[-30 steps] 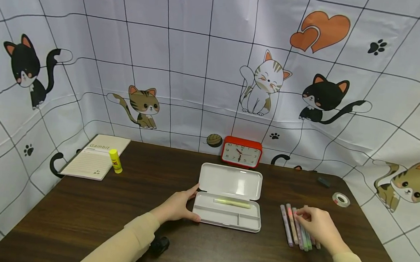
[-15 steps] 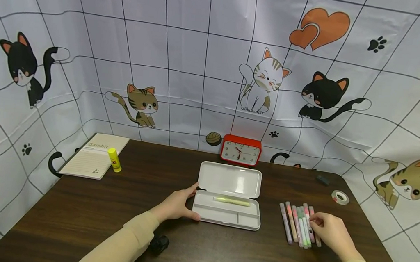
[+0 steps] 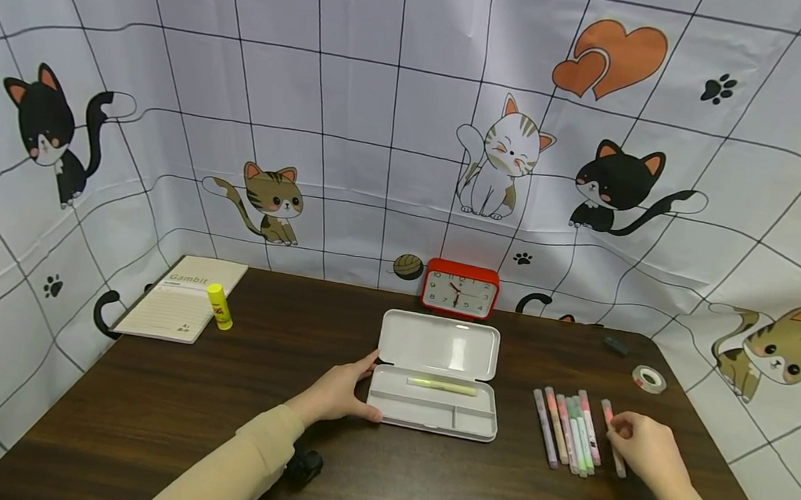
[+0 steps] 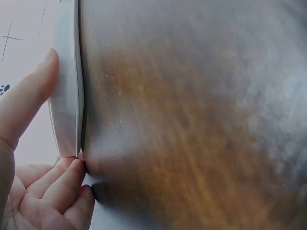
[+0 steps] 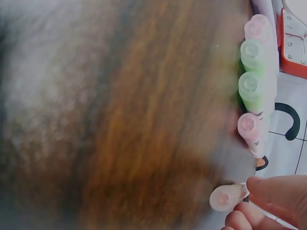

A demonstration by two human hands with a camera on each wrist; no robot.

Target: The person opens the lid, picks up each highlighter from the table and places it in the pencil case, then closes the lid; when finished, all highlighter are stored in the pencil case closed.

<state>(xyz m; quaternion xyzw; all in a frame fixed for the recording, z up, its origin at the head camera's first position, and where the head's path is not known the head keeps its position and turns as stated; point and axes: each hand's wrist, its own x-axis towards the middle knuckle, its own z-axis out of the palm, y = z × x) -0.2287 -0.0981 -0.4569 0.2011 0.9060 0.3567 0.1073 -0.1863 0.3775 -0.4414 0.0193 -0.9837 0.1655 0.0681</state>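
Observation:
A white pencil case (image 3: 422,420) lies with its lid raised on the table, a yellow-green marker (image 3: 442,386) in its back compartment. My left hand (image 3: 334,392) holds the case's left end, thumb at the front and fingers at the far side; the wall between them (image 4: 64,117) shows in the left wrist view. At the right, my right hand (image 3: 649,450) pinches a pink marker (image 3: 607,411) between thumb and fingers; its round end (image 5: 223,199) shows in the right wrist view. Left of it, several pastel markers (image 3: 573,432) lie side by side, a gap apart from the pinched one.
A red clock (image 3: 461,289) stands behind the case. On the far left lies a notebook (image 3: 180,303), with a yellow glue stick (image 3: 219,308) by its right edge. A tape roll (image 3: 648,379) and a small dark block (image 3: 615,346) lie at the back right.
My right hand has moved right, drawing the pink marker away from the row and leaving a gap. The left hand and the pencil case stay in place.

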